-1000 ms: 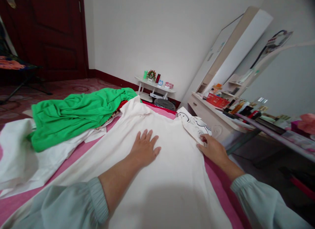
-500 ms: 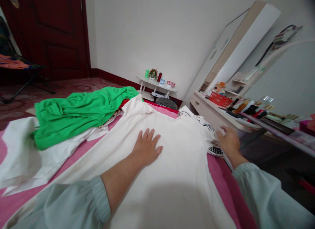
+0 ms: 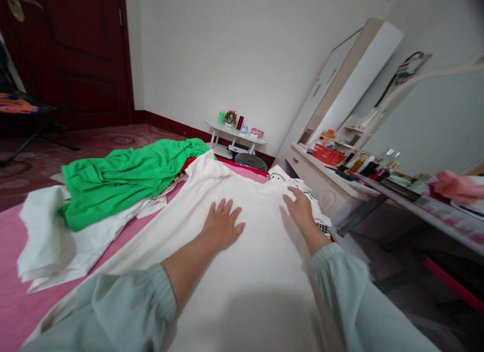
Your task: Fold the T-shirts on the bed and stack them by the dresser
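Observation:
A white shirt [image 3: 260, 241] lies spread over the pink bed cover [image 3: 17, 296], its neck end away from me. My left hand [image 3: 223, 226] rests flat on the middle of the shirt, fingers spread. Over the shirt's right shoulder, my right hand [image 3: 300, 208] is held with its fingers apart, holding nothing that I can see; whether it touches the cloth I cannot tell. Beside its wrist lies a white garment with black checks [image 3: 323, 228], partly covered. To the left, a green garment [image 3: 132, 178] lies on another white garment [image 3: 49, 241].
A dressing table [image 3: 321, 170] with a red basket [image 3: 328, 154] and bottles stands at the right, near a metal rail [image 3: 416, 206]. A small white shelf table [image 3: 236, 130] is by the far wall. A folding chair [image 3: 30, 120] stands left, before a dark red door [image 3: 75, 54].
My right hand has let go of the shirt's right sleeve edge and moved inward to the left, over the shoulder. My left hand stays on the shirt. The view has shifted slightly right.

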A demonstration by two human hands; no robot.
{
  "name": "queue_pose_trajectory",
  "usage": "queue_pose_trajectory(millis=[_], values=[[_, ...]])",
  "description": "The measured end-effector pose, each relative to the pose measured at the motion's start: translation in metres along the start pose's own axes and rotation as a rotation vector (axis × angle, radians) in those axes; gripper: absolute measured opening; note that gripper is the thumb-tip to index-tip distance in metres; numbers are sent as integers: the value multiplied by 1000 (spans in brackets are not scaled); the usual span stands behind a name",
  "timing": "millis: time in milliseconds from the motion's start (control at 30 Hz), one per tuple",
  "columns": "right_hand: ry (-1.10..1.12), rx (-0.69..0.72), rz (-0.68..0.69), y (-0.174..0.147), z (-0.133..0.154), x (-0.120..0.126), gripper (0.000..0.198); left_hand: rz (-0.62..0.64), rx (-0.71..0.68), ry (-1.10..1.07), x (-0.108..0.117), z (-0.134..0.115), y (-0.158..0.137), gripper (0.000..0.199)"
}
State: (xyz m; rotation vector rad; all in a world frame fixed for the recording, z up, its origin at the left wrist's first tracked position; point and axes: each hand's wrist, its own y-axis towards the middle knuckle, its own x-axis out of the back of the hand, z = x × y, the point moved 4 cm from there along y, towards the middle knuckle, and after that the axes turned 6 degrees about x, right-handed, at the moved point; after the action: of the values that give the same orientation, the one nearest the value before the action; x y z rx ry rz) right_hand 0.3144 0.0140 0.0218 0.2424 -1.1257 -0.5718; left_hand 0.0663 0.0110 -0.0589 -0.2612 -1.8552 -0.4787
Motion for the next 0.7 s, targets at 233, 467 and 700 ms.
queue_pose_trajectory(millis=[233, 467, 700], values=[[1148, -421, -122, -53, 75, -99, 46, -19, -30, 13, 7, 3, -2, 54], [1392, -403, -162, -62, 54, -114, 36, -69, -44, -31, 12, 0, -5, 51], [1355, -370, -115, -63, 60, -113, 35, -42, 11, -76, 50, 36, 46, 33]])
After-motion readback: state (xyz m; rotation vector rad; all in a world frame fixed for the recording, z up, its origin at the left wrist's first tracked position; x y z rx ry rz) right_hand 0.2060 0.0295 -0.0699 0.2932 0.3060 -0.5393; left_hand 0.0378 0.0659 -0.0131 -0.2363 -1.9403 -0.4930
